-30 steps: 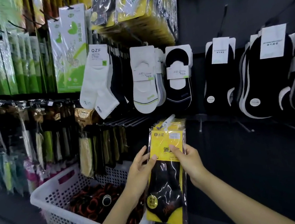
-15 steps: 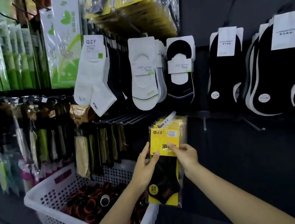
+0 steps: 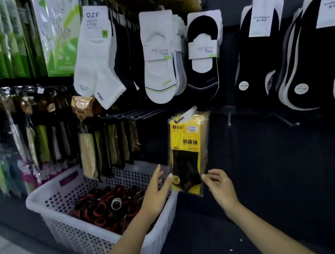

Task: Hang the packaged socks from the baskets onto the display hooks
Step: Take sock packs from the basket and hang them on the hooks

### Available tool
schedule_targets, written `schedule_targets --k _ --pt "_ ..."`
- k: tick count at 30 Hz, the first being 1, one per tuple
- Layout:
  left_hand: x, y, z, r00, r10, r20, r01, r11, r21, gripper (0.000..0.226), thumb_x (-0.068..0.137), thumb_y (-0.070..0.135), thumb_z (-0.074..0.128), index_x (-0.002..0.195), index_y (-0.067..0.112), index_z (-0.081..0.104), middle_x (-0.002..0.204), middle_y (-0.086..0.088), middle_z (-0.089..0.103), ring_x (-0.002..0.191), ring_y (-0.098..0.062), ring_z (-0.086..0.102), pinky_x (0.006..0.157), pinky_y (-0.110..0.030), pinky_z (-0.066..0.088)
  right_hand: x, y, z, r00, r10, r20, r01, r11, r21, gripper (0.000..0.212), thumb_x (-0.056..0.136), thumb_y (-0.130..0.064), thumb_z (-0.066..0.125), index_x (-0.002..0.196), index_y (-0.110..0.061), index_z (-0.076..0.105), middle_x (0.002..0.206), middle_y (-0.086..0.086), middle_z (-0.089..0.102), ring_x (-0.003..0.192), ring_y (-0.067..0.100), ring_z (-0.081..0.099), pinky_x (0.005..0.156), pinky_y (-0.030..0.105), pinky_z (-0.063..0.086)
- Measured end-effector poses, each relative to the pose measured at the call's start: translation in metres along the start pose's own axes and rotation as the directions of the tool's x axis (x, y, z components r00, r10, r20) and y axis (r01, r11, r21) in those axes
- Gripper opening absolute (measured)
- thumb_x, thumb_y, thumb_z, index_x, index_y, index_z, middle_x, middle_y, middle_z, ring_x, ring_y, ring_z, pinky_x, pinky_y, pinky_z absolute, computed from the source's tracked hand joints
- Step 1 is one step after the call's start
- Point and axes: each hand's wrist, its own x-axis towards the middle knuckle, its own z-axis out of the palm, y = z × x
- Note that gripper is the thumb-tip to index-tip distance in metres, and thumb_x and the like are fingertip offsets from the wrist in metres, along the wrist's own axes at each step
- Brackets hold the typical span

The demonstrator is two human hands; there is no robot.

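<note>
- Yellow sock pack [image 3: 186,145] hanging on the hook [image 3: 190,111], front of a small stack, just beside the white basket [image 3: 44,200].
- Left hand [image 3: 156,191] flat, fingers straight, thumb touching the pack's lower left edge; right hand [image 3: 219,185] loosely curled beside the lower right corner, gripping nothing.
- Best to steady the bottom gently, square it with the packs behind, push the header well back from the hook tip.
- Glossy clear sleeve, yellow card, black print, dark socks inside.

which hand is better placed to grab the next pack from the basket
Left, I think. The left hand is over the white basket and looks free. The right hand sits beyond the hanging yellow pack, farther from the basket.
</note>
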Motion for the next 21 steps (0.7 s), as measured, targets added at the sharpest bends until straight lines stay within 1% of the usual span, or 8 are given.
schedule_targets --k 3,5,8,11,14,17,19,21 --pt "-0.054 -0.045 0.004 0.992 -0.12 0.03 0.12 0.993 -0.013 0.069 0.085 0.057 0.047 0.147 0.031 0.026 0.138 0.012 0.04 0.127 -0.007 0.039 0.102 -0.025 0.038 -0.05 0.056 -0.007 0.993 0.108 0.058 -0.105 0.993 -0.049 0.018 0.089 -0.023 0.066 0.103 -0.016 0.058 0.104 0.004 0.064 0.095 0.02 0.064 0.076 0.031 0.052" --pt "-0.1 -0.078 0.015 0.97 -0.234 0.069 0.239 0.969 -0.066 0.044 0.09 0.048 0.047 0.13 0.032 0.043 0.117 0.016 0.048 0.107 0.004 0.047 0.086 -0.011 0.041 -0.088 0.095 -0.008 0.969 0.216 0.123 -0.202 0.972 -0.121 0.011 0.09 -0.02 0.064 0.099 -0.014 0.06 0.103 0.008 0.065 0.095 0.022 0.064 0.078 0.034 0.053" --pt "-0.177 -0.133 0.035 0.905 -0.422 0.061 0.42 0.907 0.041 0.023 0.095 0.038 0.05 0.116 0.029 0.047 0.11 0.008 0.054 0.097 -0.001 0.053 0.081 -0.012 0.04 -0.144 0.151 -0.01 0.88 0.409 0.243 -0.34 0.898 -0.279 0.008 0.093 -0.017 0.06 0.1 -0.012 0.061 0.103 0.008 0.065 0.093 0.021 0.063 0.075 0.029 0.051" --pt "-0.248 -0.175 0.048 0.83 -0.55 0.094 0.542 0.835 0.095 0.021 0.098 0.023 0.049 0.116 0.013 0.053 0.117 -0.01 0.061 0.105 -0.015 0.058 0.086 -0.016 0.043 -0.203 0.207 -0.017 0.764 0.562 0.318 -0.402 0.8 -0.446 0.018 0.093 -0.016 0.061 0.106 -0.004 0.061 0.092 0.006 0.061 0.082 0.013 0.058 0.064 0.013 0.043" --pt "-0.294 -0.195 0.048 0.771 -0.631 0.085 0.604 0.767 0.215 0.028 0.098 0.035 0.046 0.12 0.019 0.053 0.115 0.0 0.06 0.105 -0.012 0.055 0.088 -0.021 0.041 -0.248 0.241 -0.028 0.651 0.65 0.392 -0.429 0.741 -0.516 0.015 0.092 -0.017 0.062 0.098 -0.004 0.062 0.079 -0.001 0.057 0.072 0.005 0.053 0.061 0.007 0.039" --pt "-0.324 -0.208 0.05 0.756 -0.651 0.069 0.6 0.731 0.324 0.029 0.097 0.038 0.045 0.116 0.018 0.058 0.115 0.0 0.061 0.108 -0.017 0.057 0.096 -0.032 0.044 -0.271 0.258 -0.035 0.527 0.698 0.486 -0.399 0.708 -0.583 0.036 0.092 -0.03 0.062 0.116 -0.003 0.061 0.108 0.005 0.064 0.098 0.01 0.057 0.083 0.017 0.043" --pt "-0.336 -0.208 0.052 0.761 -0.646 0.061 0.595 0.732 0.332 0.027 0.097 0.033 0.049 0.116 0.017 0.056 0.115 -0.004 0.059 0.111 -0.023 0.056 0.099 -0.036 0.044 -0.282 0.263 -0.035 0.466 0.724 0.509 -0.394 0.685 -0.613 0.04 0.09 -0.031 0.064 0.119 -0.004 0.059 0.118 0.008 0.062 0.1 0.009 0.055 0.078 0.013 0.044" --pt "-0.34 -0.211 0.053 0.76 -0.648 0.05 0.586 0.716 0.379 0.038 0.095 0.031 0.052 0.128 0.014 0.049 0.125 -0.006 0.053 0.119 -0.024 0.051 0.103 -0.035 0.041 -0.289 0.268 -0.034 0.484 0.723 0.493 -0.386 0.682 -0.621 0.043 0.086 -0.029 0.069 0.12 -0.004 0.059 0.119 0.009 0.061 0.098 0.008 0.053 0.072 0.009 0.042"
